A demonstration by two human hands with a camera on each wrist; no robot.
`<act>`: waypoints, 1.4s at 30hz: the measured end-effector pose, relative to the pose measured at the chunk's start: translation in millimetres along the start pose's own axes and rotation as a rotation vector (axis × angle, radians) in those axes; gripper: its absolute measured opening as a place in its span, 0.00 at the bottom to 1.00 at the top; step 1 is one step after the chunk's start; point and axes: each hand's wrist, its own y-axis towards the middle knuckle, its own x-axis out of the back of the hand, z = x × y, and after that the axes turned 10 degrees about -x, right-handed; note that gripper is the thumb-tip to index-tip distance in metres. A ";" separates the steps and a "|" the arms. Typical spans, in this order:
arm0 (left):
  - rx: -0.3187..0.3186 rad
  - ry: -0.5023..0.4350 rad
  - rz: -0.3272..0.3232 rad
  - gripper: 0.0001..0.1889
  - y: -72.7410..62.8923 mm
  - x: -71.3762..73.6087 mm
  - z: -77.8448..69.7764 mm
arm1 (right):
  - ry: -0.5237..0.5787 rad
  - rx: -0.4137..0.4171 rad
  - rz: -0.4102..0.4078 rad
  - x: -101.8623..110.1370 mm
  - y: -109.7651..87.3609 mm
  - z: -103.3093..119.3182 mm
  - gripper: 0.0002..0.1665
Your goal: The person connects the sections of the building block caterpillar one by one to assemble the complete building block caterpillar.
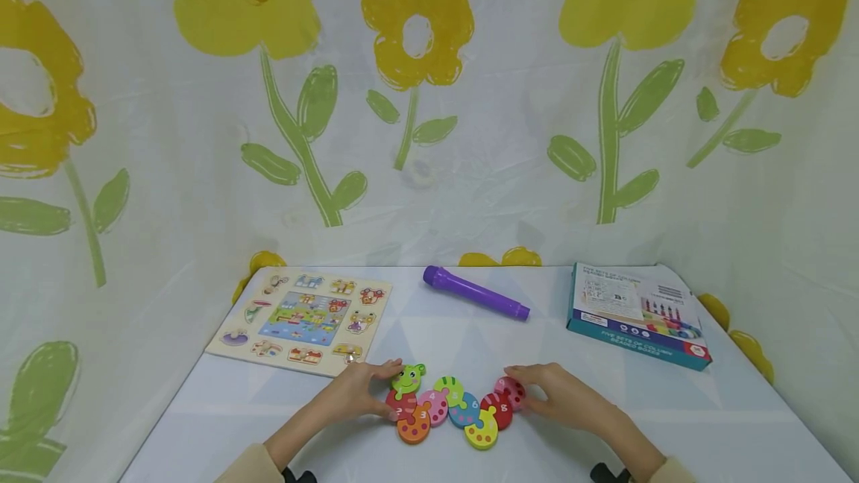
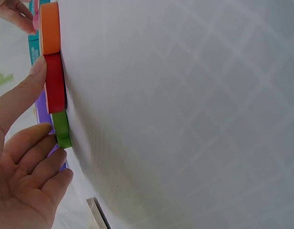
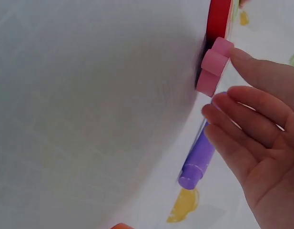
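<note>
A colourful wooden caterpillar puzzle (image 1: pixel 464 410) of numbered, interlocking pieces lies in a wavy row on the table. Its smiling green head (image 1: pixel 406 379) is at the left end, the pink piece (image 1: pixel 513 391) at the right end. My left hand (image 1: pixel 356 392) is at the head end; in the left wrist view its thumb touches the edge of the red piece (image 2: pixel 55 83) and the fingertips reach the green head. At the other end, my right hand (image 1: pixel 560 395) has its thumb and index finger around the pink piece's outer side, fingers loosely extended.
A wooden picture puzzle board (image 1: pixel 382 311) lies at the back left. Behind the caterpillar is a purple tube-like stick (image 1: pixel 476 294). A teal-edged toy box (image 1: pixel 637 345) lies at the back right, and a flower-print curtain (image 1: pixel 496 133) encloses the table (image 1: pixel 456 349).
</note>
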 end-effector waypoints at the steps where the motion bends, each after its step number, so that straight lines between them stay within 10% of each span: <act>1: 0.001 -0.001 0.000 0.39 0.1 -0.1 0.1 | 0.004 -0.001 0.002 -0.5 0.6 -0.2 0.25; 42: -0.004 0.003 0.004 0.39 0.0 1.2 -0.4 | 0.018 -0.083 -0.148 10.0 -39.2 -10.1 0.29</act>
